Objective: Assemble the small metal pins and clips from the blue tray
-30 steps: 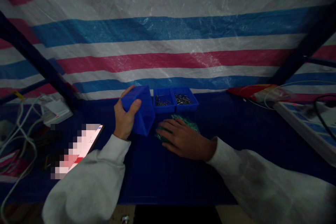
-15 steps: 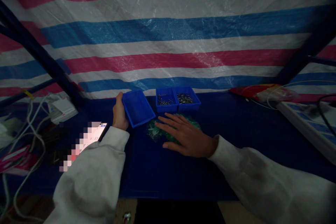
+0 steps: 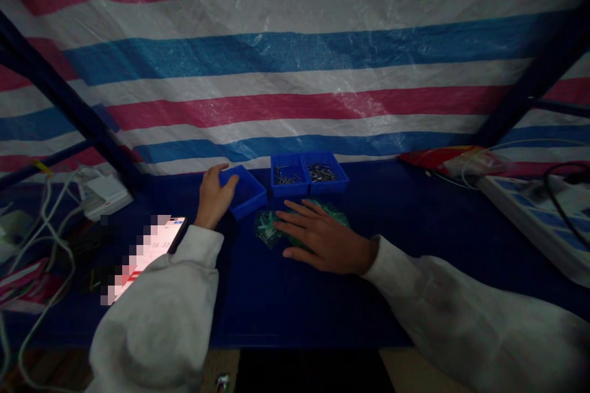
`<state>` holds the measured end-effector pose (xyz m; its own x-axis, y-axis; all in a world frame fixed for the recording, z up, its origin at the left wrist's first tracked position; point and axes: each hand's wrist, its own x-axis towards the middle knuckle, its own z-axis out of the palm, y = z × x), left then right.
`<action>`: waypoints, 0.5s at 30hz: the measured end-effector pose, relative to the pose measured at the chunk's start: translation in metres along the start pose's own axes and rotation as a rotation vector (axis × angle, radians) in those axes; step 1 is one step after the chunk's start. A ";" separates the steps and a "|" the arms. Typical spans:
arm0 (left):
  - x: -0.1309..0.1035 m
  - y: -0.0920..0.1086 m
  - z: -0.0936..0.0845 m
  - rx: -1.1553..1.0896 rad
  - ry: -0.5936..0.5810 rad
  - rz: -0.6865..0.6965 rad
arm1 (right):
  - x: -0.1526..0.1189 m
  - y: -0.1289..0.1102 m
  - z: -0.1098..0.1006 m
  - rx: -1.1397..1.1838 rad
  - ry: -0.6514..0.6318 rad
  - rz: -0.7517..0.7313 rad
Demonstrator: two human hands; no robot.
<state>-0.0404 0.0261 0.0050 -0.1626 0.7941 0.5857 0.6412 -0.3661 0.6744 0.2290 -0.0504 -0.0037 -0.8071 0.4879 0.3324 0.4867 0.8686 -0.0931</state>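
Observation:
My left hand (image 3: 215, 196) is at the left edge of an empty blue plastic bin (image 3: 249, 190) that rests on the table. Its thumb and fingers are apart, with the thumb over the bin's rim; whether they touch it I cannot tell. Palm down, my right hand (image 3: 322, 239) lies with spread fingers over a green plastic bag (image 3: 338, 215), hiding much of it. A small clear packet (image 3: 267, 230) of metal pieces shows by its fingertips. Behind stand two joined blue bins, the left bin (image 3: 289, 188) with a few screw-like pieces, the right bin (image 3: 325, 184) with more.
A lit phone (image 3: 159, 249) lies by my left forearm. White cables (image 3: 59, 239) and a white power box (image 3: 105, 196) crowd the left side. To the right are a red bag (image 3: 442, 159) and a white-edged case (image 3: 530, 221). A striped plastic sheet (image 3: 295, 55) hangs behind the table.
The empty blue bin has gone from tilted in my left hand to lying on the table. That hand's grip has loosened, and its thumb now shows over the rim. My right hand stays put.

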 end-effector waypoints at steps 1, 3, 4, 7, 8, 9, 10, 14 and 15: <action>-0.003 0.010 0.000 0.129 0.028 0.069 | 0.000 0.002 -0.001 -0.013 0.026 0.004; -0.011 0.029 0.001 0.276 0.018 0.206 | -0.001 0.009 -0.005 -0.046 0.100 0.032; -0.016 0.036 0.003 0.308 -0.034 0.240 | -0.001 0.014 -0.007 -0.061 0.142 0.054; -0.027 0.044 0.011 0.401 -0.266 0.253 | -0.003 0.031 -0.014 -0.090 0.239 0.161; -0.030 0.043 0.013 0.433 -0.315 0.264 | -0.004 0.037 -0.016 -0.103 0.252 0.206; -0.032 0.041 0.016 0.453 -0.347 0.280 | -0.005 0.043 -0.018 -0.125 0.259 0.251; -0.033 0.039 0.018 0.458 -0.367 0.300 | -0.006 0.048 -0.019 -0.146 0.255 0.293; -0.032 0.029 0.021 0.405 -0.388 0.345 | -0.011 0.060 -0.020 -0.169 0.198 0.361; -0.031 0.028 0.021 0.396 -0.384 0.348 | -0.011 0.061 -0.019 -0.156 0.194 0.355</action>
<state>-0.0016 0.0015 -0.0044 0.3372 0.8049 0.4883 0.8476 -0.4853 0.2145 0.2745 -0.0042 0.0047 -0.5098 0.7161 0.4768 0.7799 0.6186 -0.0952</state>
